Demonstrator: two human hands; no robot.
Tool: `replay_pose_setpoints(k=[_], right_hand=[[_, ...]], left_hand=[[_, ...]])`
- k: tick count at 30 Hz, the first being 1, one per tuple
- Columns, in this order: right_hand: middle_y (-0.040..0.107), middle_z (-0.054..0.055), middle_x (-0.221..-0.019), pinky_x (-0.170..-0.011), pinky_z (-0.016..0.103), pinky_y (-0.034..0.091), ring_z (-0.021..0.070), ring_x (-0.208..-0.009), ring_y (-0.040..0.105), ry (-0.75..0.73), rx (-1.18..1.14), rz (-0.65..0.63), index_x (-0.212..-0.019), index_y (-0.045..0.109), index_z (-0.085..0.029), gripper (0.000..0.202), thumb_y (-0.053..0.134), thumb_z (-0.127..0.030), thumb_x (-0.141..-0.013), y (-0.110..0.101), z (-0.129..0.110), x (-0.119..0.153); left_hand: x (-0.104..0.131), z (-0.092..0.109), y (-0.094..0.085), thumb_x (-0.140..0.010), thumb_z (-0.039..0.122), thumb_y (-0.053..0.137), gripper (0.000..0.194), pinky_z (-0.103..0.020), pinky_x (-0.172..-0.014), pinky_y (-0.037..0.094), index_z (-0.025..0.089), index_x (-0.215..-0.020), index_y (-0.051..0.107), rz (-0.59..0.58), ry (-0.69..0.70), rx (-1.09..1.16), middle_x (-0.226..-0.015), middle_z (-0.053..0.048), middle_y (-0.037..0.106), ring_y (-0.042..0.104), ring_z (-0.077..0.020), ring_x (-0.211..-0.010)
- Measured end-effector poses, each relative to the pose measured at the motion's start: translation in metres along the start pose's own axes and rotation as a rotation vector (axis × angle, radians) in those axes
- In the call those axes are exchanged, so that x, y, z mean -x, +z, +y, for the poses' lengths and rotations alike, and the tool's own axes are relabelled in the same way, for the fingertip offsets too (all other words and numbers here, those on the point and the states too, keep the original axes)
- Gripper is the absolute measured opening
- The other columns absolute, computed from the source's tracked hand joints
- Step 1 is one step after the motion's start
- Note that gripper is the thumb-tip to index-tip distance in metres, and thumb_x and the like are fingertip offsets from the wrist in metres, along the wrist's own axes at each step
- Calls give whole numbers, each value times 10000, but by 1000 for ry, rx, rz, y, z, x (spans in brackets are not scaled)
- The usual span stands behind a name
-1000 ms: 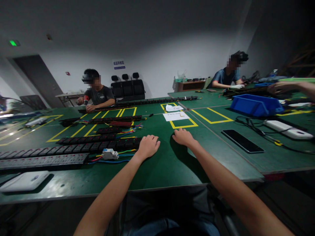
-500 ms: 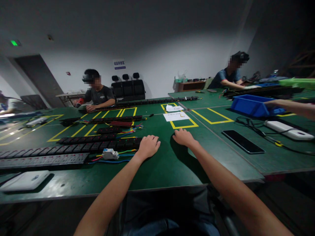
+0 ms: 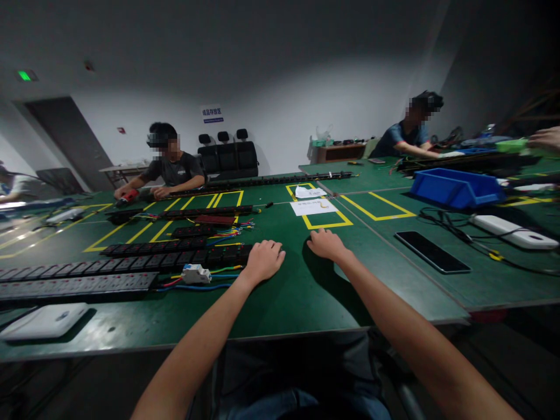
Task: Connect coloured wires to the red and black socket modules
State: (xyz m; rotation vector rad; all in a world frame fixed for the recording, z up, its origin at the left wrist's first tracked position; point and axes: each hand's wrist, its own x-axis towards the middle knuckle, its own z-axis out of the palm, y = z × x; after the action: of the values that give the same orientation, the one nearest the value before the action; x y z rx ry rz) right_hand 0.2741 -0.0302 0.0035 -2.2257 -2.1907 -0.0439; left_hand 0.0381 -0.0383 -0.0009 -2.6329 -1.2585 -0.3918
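My left hand rests palm down on the green table, fingers loosely bent and slightly apart, holding nothing. It lies against or just beside the right end of a long black power strip; the exact contact is hidden. Below it, a grey-faced power strip leads by coloured wires to a small white circuit breaker. My right hand also rests on the tabletop, empty, its fingers loosely bent. Just beyond it lies a white paper sheet inside a yellow taped outline.
A black phone, a white power bank with black cables and a blue bin are on the right. Another white device sits at the front left. Two co-workers work across the table.
My hands have stayed still. The co-worker at left has moved a red tool into clearer view. At right, another person's arm has withdrawn from the blue bin toward the upper right.
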Motion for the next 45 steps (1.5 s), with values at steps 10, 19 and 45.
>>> replay_pose_setpoints(k=[10, 19, 45], right_hand=[[623, 253, -1331, -999, 479, 475, 377, -1245, 601, -7, -2, -1, -1324, 648, -107, 439, 415, -361, -1053, 1, 1, -1], [617, 260, -1338, -1004, 490, 470, 388, -1255, 596, -6, 3, -5, -1336, 645, -106, 446, 421, -362, -1048, 0, 0, 0], [630, 256, -1314, -987, 483, 483, 381, -1233, 612, -6, 21, 8, -1328, 646, -103, 440, 417, -354, -1047, 2, 1, -1]], left_hand=[[0, -1, 0, -1087, 371, 446, 356, -393, -923, 493, 157, -1253, 678, 5, 5, 7, -1197, -124, 735, 665, -265, -1111], [-1, 0, 1, -1083, 370, 452, 344, -388, -918, 491, 171, -1249, 678, 0, -3, -4, -1187, -119, 737, 665, -263, -1116], [-1, 0, 1, -1081, 373, 459, 353, -392, -918, 493, 165, -1264, 676, 2, -1, -8, -1195, -125, 734, 663, -267, -1119]])
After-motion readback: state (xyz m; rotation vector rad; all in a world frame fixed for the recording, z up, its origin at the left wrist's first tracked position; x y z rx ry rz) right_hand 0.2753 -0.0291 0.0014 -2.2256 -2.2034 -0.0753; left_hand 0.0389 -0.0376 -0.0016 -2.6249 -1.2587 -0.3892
